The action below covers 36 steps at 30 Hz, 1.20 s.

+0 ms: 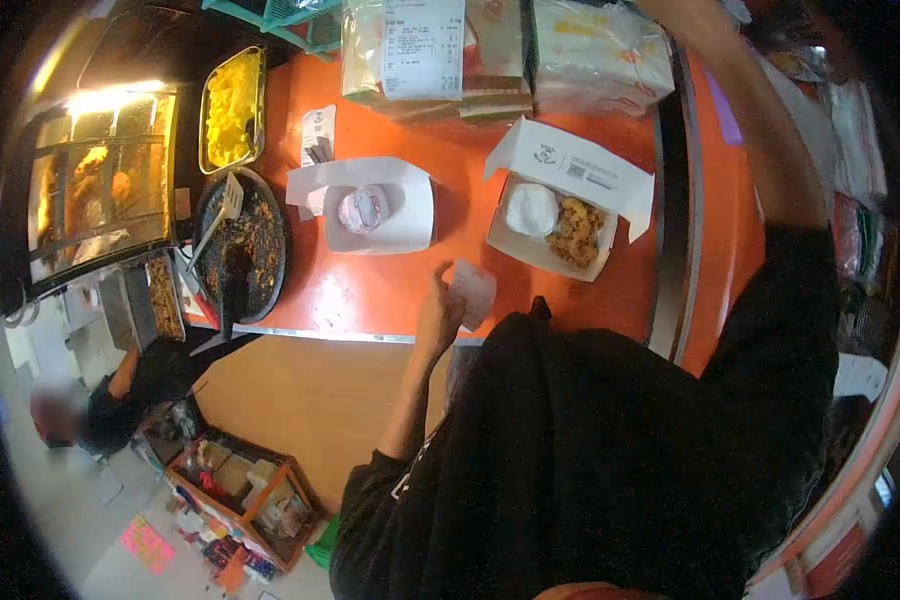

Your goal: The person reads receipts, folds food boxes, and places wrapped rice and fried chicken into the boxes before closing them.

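Note:
My left hand (pixel 440 308) is closed on a white slip of paper (pixel 473 294) with faint print, over the table's near edge. Ahead of it, an open white box (pixel 407 208) holds a round item in printed wrap (pixel 363 210). To its right, a second open box (pixel 570 160) contains a white paper-wrapped bundle (pixel 533 210) beside brown fried chicken (pixel 576 232). My right arm reaches far forward along the right side. Only part of my right hand (pixel 670 10) shows at the top edge, close to plastic-wrapped paper packs (pixel 602 60); its fingers are cut off.
A printed receipt (pixel 423 50) rests on another pack at the back. Toward the left are a tray of yellow food (pixel 232 110), a dark stone mortar (pixel 260 290) with a spatula (pixel 228 200), and a lit glass food case (pixel 100 180). Another person (pixel 130 400) stands at lower left.

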Each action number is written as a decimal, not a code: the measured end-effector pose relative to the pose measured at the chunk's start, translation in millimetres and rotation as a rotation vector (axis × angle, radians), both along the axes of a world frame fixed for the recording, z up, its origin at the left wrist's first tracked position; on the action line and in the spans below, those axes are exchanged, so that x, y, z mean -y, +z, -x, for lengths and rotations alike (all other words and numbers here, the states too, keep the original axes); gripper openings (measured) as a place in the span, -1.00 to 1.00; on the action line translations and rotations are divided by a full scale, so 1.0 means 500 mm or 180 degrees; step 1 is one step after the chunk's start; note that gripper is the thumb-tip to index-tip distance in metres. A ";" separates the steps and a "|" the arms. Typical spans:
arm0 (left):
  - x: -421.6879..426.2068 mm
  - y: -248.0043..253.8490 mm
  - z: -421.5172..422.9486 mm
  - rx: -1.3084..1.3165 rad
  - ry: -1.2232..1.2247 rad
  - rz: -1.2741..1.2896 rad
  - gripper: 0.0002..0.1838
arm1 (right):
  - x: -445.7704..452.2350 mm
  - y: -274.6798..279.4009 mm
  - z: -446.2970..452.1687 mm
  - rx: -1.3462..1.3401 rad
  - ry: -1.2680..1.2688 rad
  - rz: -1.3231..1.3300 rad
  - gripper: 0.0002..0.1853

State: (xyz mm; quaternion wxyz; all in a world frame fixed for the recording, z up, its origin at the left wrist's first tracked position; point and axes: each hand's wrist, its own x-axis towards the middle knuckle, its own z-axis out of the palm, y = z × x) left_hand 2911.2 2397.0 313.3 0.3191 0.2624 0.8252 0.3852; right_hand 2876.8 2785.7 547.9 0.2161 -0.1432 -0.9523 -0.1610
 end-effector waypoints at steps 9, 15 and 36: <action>-0.121 -0.077 0.040 -0.1262 -0.0754 -0.0001 -0.55 | 0.232 -0.368 -0.194 0.1730 -0.0015 0.1647 -0.82; -0.241 -0.040 0.014 -0.2177 -0.1551 0.0658 -0.52 | 0.279 -0.411 -0.203 0.1145 -0.0350 0.1275 -0.87; -0.135 -0.076 0.086 -0.0834 -0.0487 -0.0588 -0.58 | 0.338 -0.399 -0.301 -0.1161 -0.0707 0.1668 -0.69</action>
